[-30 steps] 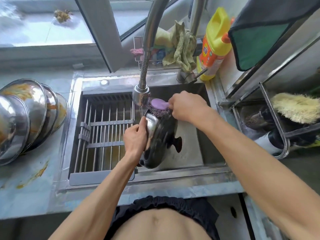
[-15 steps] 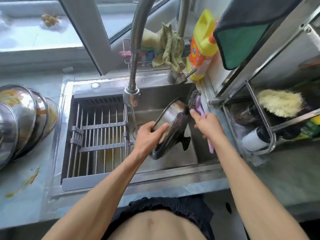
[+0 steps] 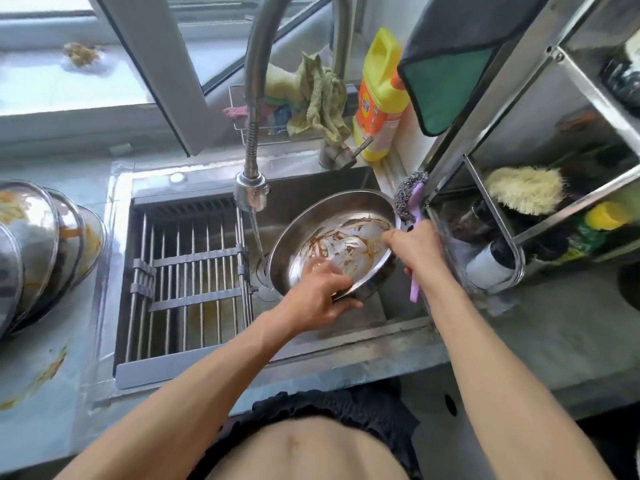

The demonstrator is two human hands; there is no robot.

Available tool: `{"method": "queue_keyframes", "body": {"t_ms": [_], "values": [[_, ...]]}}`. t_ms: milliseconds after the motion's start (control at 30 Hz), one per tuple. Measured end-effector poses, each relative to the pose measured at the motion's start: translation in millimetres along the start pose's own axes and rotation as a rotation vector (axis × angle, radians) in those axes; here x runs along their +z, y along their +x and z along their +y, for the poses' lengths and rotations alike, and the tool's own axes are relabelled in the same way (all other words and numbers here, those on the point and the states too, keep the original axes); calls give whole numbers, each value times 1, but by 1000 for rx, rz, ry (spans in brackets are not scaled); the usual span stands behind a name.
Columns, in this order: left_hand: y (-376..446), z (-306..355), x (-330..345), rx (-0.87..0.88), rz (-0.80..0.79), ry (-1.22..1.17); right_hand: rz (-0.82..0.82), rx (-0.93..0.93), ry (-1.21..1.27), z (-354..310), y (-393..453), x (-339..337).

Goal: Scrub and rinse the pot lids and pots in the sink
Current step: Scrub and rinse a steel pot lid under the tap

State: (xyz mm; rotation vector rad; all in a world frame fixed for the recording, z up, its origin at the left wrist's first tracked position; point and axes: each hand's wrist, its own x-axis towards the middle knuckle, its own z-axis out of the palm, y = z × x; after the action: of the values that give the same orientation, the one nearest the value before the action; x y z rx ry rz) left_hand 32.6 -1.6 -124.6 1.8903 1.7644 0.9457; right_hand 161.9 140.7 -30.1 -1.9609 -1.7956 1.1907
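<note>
The pot lid (image 3: 334, 244) sat tilted in the sink (image 3: 311, 188), greasy underside up. The left hand (image 3: 320, 296) gripped its 7 o'clock rim; the right hand (image 3: 414, 245) held the scrubber (image 3: 408, 199) at 2 o'clock (wire head clear of the lid). Scrubbing well probably meant steady circular pressure across the brown streaks.

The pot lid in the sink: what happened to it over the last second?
The pot lid was turned from knob side up to stained underside up. The right hand took the purple scrubber off it and now also grips its rim. The left hand still holds it; the tap still trickles.
</note>
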Motion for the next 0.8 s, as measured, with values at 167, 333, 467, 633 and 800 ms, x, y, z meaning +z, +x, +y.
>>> {"method": "queue_keyframes", "body": {"t_ms": [167, 333, 467, 633, 800], "values": [[-20, -18, -28, -327, 109, -2, 148, -28, -27, 0, 4, -11], [-31, -22, -40, -1027, 224, -821, 180, -10, -36, 2, 4, -18], [-24, -9, -53, -1228, 266, -1256, 88, 35, 4, 12, -4, -1], [-32, -16, -83, -1185, 393, -1013, 79, -53, -228, 22, -8, 17], [-40, -22, -107, -1110, 384, -784, -77, -209, -277, 8, -9, 42]]}}
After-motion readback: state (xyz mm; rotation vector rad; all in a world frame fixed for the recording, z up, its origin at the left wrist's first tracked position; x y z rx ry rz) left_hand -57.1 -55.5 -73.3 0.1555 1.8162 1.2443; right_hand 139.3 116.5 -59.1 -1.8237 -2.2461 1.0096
